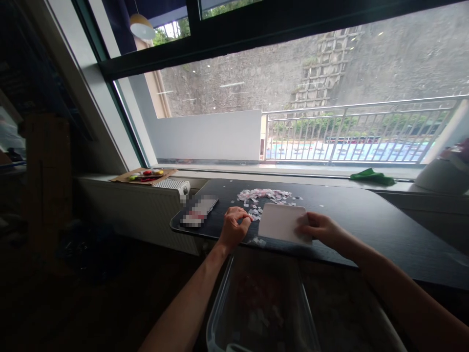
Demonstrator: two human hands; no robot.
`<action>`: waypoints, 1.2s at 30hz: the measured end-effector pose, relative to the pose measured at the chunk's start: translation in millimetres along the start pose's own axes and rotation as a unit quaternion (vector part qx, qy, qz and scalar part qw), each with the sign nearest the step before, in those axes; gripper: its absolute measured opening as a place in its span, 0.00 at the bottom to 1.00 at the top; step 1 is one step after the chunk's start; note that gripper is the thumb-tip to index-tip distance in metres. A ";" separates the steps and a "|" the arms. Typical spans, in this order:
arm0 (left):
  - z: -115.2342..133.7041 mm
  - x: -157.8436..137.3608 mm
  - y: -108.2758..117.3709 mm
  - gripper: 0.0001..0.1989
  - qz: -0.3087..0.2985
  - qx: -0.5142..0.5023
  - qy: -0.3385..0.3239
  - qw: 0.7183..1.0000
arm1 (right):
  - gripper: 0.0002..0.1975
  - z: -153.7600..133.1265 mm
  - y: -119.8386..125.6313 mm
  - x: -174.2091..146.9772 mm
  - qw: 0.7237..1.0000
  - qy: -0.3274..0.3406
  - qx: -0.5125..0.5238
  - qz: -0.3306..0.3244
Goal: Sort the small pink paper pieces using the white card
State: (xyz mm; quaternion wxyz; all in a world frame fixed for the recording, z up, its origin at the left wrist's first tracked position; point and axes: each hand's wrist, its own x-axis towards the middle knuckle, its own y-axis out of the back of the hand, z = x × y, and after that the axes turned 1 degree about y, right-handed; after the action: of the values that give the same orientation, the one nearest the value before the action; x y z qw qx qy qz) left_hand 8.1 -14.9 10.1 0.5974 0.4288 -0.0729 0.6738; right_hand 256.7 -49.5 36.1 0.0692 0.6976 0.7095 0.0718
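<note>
My right hand [315,227] pinches the right edge of a pale rectangular card [280,222], held tilted over the front part of the dark table [351,210]. To the left of the card, my left hand [235,224] rests at the table with its fingers curled in, beside small white paper pieces [255,212]. Whether those fingers hold a piece cannot be made out. A larger heap of paper pieces [264,194] lies behind the card. Below the table edge, a clear plastic bin [220,313] has some pieces at its bottom.
A phone-like device [200,211], partly blurred, lies at the table's left end. Behind it are a radiator [161,215] and a brown board [120,178] with small colourful items. A green cloth [372,177] lies on the sill below the large window.
</note>
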 end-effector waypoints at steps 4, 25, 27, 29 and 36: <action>0.7 0.0 0.9 0.11 -0.007 0.012 0.000 1.000 | 0.13 0.3 -6.6 1.2 1.000 0.000 -0.013 0.020; -1.6 0.2 -0.1 0.11 -0.011 0.006 0.007 1.000 | 0.14 14.9 8.6 -13.6 0.999 -0.042 -0.009 -0.018; -1.0 0.2 0.2 0.11 -0.012 0.005 0.008 1.000 | 0.15 14.9 9.9 -14.4 0.999 -0.048 -0.004 -0.023; 0.0 0.0 0.5 0.10 -0.010 0.004 0.008 1.000 | 0.14 15.3 13.3 -14.2 0.999 -0.041 -0.001 -0.009; -1.3 2.5 -1.3 0.10 -0.033 0.024 0.018 0.999 | 0.11 12.6 16.7 -4.5 0.986 0.043 -0.040 0.154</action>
State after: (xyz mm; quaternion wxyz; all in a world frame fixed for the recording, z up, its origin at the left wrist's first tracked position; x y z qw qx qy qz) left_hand 8.8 -11.9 10.4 0.6097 0.4332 -0.0322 0.6630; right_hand 275.6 -53.7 27.0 0.0552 0.7914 0.5925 0.1397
